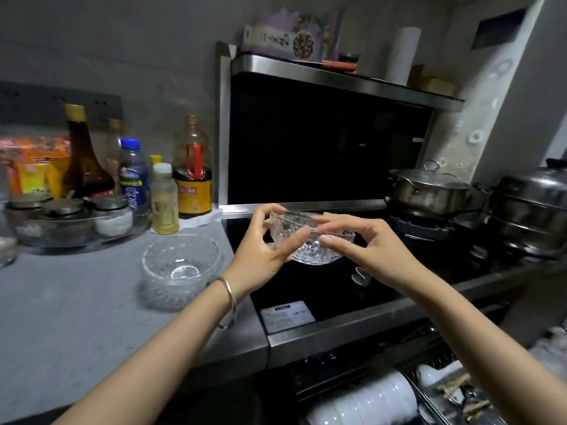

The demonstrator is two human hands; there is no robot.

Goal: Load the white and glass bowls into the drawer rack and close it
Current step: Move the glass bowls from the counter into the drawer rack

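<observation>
A cut-glass bowl [310, 253] is held in the air above the black stove top, upright. My left hand [264, 250] grips its left rim and my right hand [365, 250] grips its right rim. A stack of glass bowls [179, 271] stands on the grey counter to the left. Below, at the bottom edge, the drawer rack [429, 363] is pulled out, with a row of white bowls [365, 400] standing on edge inside it.
Bottles [193, 170] and a glass tray of spice jars [70, 219] line the back of the counter. A lidded steel pot [429, 188] and a steel steamer [534, 210] sit on the burners at right. Utensils lie in the rack's right compartment [460, 394].
</observation>
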